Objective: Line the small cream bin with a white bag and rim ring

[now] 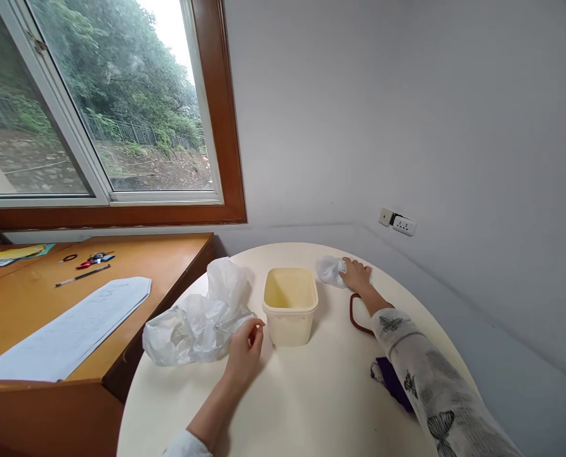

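A dark purple cloth [394, 384] is lying to the near right of the cream container [290, 329], partly tucked behind the right sleeve [426, 374] (butterflies are dotting its grey knit). The left hand [245, 346] is resting just left of the container, its fingers curling inward; I cannot tell whether they are pinching the white plastic bag [202, 324], which is sprawling crumpled to the container's left. The container itself is standing upright and open on the round table [321, 406]. A reddish-brown loop [353, 314] is lying to its right. To the container's far right, the right hand [358, 276] is fanning its fingers out and touching a small white plastic bundle [329, 271]; whether it is gripping I cannot tell. Well left of the container, papers [73, 330] are lying on a desk [154, 260]; beyond it, a window [144, 108] is showing trees.
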A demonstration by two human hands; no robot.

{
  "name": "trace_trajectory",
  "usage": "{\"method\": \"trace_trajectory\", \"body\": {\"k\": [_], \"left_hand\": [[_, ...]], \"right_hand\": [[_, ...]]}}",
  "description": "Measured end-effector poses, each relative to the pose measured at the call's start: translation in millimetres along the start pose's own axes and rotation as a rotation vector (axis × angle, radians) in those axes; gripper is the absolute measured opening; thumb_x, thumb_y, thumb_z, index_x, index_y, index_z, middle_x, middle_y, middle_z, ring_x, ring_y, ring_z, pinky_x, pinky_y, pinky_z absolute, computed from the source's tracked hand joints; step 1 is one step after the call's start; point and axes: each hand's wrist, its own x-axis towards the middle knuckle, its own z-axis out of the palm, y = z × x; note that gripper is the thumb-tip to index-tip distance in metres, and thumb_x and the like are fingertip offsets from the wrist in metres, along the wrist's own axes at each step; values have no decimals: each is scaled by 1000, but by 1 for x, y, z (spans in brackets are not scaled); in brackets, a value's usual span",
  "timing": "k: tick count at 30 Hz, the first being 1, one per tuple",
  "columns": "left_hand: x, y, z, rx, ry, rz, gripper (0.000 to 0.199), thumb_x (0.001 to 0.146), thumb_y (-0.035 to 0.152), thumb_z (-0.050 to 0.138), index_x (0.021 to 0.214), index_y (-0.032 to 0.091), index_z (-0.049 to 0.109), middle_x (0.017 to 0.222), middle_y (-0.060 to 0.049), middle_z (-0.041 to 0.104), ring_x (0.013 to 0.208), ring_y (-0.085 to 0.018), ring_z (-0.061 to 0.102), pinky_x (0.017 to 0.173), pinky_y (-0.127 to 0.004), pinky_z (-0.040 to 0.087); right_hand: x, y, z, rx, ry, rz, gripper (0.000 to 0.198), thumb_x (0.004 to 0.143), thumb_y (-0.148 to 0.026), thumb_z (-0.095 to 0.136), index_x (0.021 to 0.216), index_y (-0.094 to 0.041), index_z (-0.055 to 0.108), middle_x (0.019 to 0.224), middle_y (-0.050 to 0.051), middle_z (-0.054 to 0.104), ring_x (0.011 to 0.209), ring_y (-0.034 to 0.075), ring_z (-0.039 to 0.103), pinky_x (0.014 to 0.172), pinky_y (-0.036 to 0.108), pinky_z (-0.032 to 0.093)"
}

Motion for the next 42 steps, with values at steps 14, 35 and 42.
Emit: {"method": "trace_trajectory", "body": {"k": [14, 35, 42], "left_hand": [[-16, 16, -1, -88, -216, 143, 8, 67, 11, 41, 69, 19, 45, 47, 9, 24, 44, -7, 26, 44, -19, 21], [-15, 24, 26, -83, -388, 147, 33, 82, 25, 40, 113, 17, 52, 50, 7, 37, 47, -9, 31, 46, -20, 25], [-12, 27, 40, 69, -361, 115, 40, 86, 28, 34, 123, 18, 44, 52, 6, 40, 50, -12, 35, 52, -22, 27]], "right_hand": [[5, -13, -4, 74, 113, -10, 25, 71, -20, 52, 96, -19, 50, 90, 7, 61, 90, 23, 53, 76, 34, 24], [-62, -12, -131, 537, 293, -92, 25, 69, -38, 52, 84, -19, 60, 74, 2, 61, 64, 15, 49, 60, 26, 35], [-126, 8, -154, 814, -79, -114, 25, 66, -43, 57, 70, -18, 55, 67, -1, 56, 58, 13, 49, 53, 23, 35]]}}
